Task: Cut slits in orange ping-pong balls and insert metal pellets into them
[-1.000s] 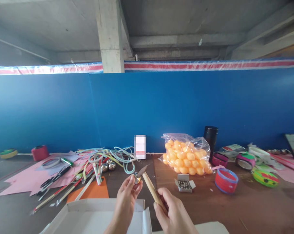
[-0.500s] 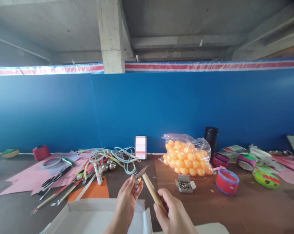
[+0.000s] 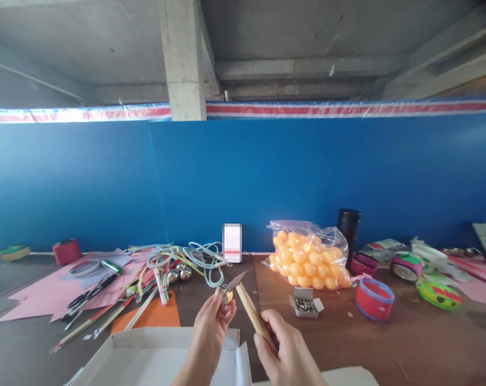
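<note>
Between the fingertips of my left hand is a small shiny metal piece with something yellow at its side. A dark pointed piece stands out beside it; how the two are joined I cannot tell. My right hand is wrapped round a pale wooden stick, whose upper end is close to the dark piece. Under my left hand is an open white box. A small box of metal bits sits beyond my right hand.
A bag of orange balls stands at the back, beside a black cylinder. Tape rolls, including a red one, lie to the right. On the left are blue cords, metal balls, scissors, rods and pink paper.
</note>
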